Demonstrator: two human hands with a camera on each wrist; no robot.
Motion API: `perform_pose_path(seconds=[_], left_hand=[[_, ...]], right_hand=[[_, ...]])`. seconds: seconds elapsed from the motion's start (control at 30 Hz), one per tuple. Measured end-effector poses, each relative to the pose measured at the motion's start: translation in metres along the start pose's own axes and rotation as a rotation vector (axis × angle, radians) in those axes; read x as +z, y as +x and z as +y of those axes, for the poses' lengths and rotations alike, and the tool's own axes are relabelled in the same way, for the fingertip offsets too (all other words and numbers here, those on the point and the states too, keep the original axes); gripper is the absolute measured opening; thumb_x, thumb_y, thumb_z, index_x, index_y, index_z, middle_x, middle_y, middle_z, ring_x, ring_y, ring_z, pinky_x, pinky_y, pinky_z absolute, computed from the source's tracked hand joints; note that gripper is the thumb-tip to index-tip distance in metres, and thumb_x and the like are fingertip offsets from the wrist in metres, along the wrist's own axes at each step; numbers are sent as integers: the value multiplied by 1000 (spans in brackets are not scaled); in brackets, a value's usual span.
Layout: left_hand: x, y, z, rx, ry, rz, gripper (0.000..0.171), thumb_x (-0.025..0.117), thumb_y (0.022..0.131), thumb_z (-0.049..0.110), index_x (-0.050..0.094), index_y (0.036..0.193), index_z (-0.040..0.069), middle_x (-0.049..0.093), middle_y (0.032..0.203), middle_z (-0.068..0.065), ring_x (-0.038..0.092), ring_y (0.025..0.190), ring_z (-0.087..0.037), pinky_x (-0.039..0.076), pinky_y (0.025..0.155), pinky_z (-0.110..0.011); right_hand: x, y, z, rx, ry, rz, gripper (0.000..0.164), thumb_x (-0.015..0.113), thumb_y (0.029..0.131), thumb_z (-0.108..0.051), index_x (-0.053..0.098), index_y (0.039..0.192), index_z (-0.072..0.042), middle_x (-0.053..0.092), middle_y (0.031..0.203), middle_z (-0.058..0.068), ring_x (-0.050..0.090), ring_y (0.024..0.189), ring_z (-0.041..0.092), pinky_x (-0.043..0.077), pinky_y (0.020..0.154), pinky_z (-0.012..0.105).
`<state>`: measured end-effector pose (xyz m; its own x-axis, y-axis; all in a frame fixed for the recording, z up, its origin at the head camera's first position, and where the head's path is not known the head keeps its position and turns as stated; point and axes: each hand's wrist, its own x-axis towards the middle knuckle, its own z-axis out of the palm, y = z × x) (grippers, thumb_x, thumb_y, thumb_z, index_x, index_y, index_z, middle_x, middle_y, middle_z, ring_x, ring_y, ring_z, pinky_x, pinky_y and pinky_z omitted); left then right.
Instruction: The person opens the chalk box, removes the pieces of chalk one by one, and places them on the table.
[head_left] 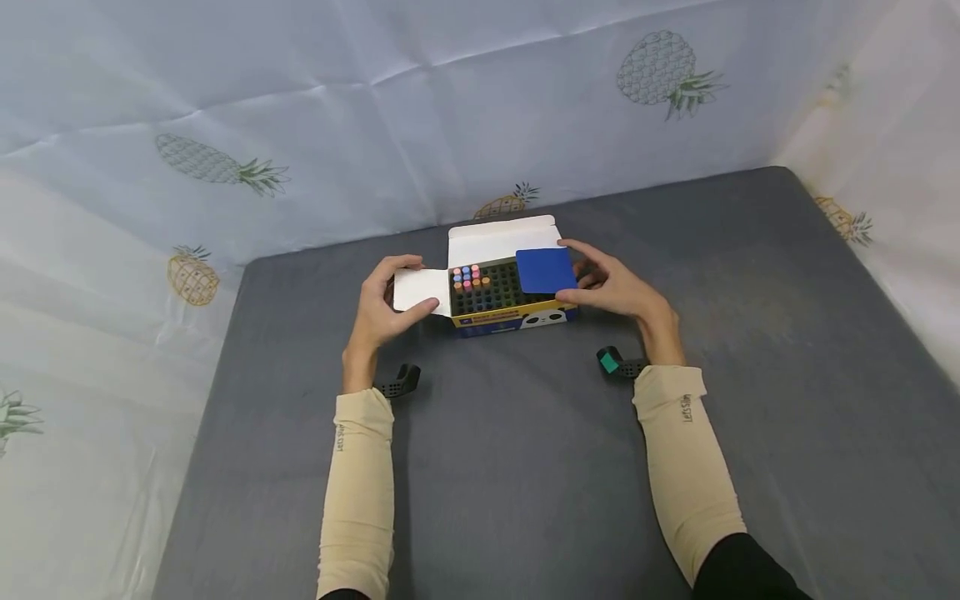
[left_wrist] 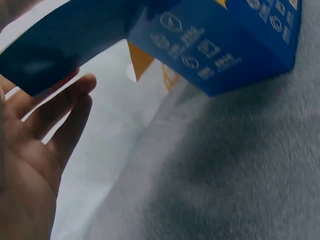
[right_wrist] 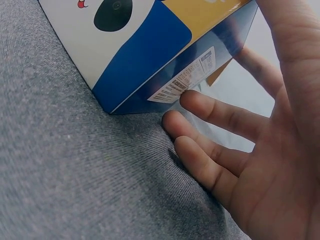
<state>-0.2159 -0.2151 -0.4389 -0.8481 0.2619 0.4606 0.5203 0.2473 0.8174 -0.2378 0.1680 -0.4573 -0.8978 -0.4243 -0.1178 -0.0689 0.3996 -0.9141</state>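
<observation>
A blue and yellow marker box (head_left: 487, 322) with a panda print stands on the table, its white lid (head_left: 502, 237) raised at the back. Coloured markers (head_left: 467, 279) fill the left part of its black holder (head_left: 498, 292); other holes are bare. My left hand (head_left: 378, 308) holds the white left flap (head_left: 420, 290), which is folded outward, between thumb and fingers. The blue right flap (head_left: 545, 271) lies over the holder. My right hand (head_left: 615, 283) grips the box's right end with thumb and index finger, the other fingers (right_wrist: 215, 115) at its labelled side.
The box rests on a grey cloth-covered table (head_left: 510, 467). Behind it hangs a white curtain (head_left: 375, 125) with pineapple prints. Black wrist mounts (head_left: 401, 381) sit beside both forearms, which wear beige sleeves (head_left: 690, 458).
</observation>
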Motion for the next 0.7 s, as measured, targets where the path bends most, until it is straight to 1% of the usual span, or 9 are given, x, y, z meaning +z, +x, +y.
perform_pose_path(seconds=[0.07,0.13,0.27,0.33,0.4,0.47,0.53,0.63,0.7], left_hand=[[-1,-2,-1,-30,85,-7,63,84,72,-8,64,132,-6,61,126,-28,61,98,-24,51,77,-19],[-2,-3,-1,-65,173,-25,66,88,71,0,66,133,0,63,129,-23,61,107,-29,49,85,-25],[-5,-4,3,-120,309,-73,71,93,69,14,66,134,4,63,131,-18,57,120,-34,47,94,-43],[-7,-4,5,-143,361,-105,74,93,69,19,66,136,6,63,132,-18,55,122,-35,48,94,-50],[-8,-3,8,-163,397,-143,76,94,70,22,64,138,6,62,133,-18,53,124,-37,47,95,-55],[-8,-2,10,-172,421,-184,77,93,72,26,63,141,7,60,136,-18,52,126,-37,47,97,-57],[-7,1,12,-172,418,-223,78,91,75,26,60,143,7,57,140,-19,52,128,-38,47,101,-58],[-5,4,13,-167,379,-281,78,87,80,22,53,149,6,52,145,-21,51,131,-39,47,107,-59],[-3,5,12,-175,336,-309,79,84,83,18,49,153,6,48,147,-21,49,135,-38,45,113,-58]], right_hand=[[0,-1,0,5,-6,4,82,75,94,-22,30,162,-31,52,127,18,61,106,28,52,84,33],[0,0,0,11,-4,8,82,75,94,-21,31,162,-32,52,127,18,61,106,29,51,83,33],[1,2,-2,5,1,-5,82,75,94,-22,30,162,-32,53,128,19,62,106,29,52,83,33],[2,4,-3,2,2,-9,82,75,94,-21,30,162,-32,53,128,19,62,107,29,52,83,33],[2,4,-4,3,0,-12,82,75,94,-21,30,162,-32,52,128,18,61,107,29,51,84,33],[2,4,-4,5,-4,-10,82,75,94,-21,30,162,-31,52,129,18,61,106,28,51,84,33],[2,3,-4,10,-9,-7,82,74,94,-20,29,162,-31,51,129,17,60,106,27,51,85,33],[1,1,-4,18,-19,0,82,74,94,-20,29,162,-32,51,130,17,60,106,25,51,85,32],[1,0,-3,21,-21,5,82,74,94,-20,29,162,-33,50,129,17,59,105,25,51,85,33]])
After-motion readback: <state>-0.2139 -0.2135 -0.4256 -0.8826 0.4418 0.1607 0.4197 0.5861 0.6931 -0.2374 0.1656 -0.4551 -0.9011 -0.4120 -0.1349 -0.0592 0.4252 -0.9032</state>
